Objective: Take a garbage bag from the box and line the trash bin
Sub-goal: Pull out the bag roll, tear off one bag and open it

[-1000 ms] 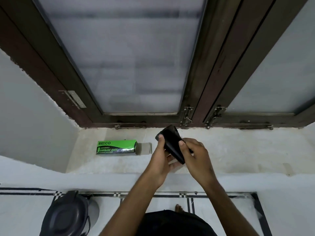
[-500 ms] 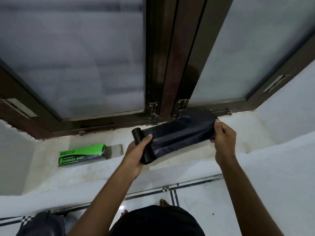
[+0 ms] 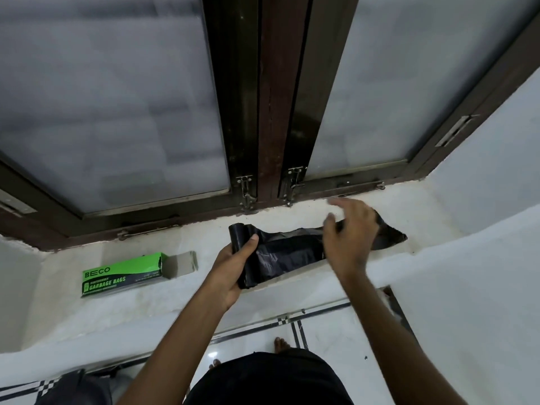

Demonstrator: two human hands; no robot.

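1. One box [image 3: 124,273] lies open at the left on the sill, as before.
2. My left hand [image 3: 233,267] still clasps the roll of bags [image 3: 247,258] at center.
3. My right hand [image 3: 349,235] has slid back along the unrolled bag [image 3: 292,249]; whether it pinches, I cannot tell. Tearing off comes next, I think.

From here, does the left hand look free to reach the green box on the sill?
Probably not yet: the left hand grips the black bag roll. The sill between it and the green box looks unobstructed.
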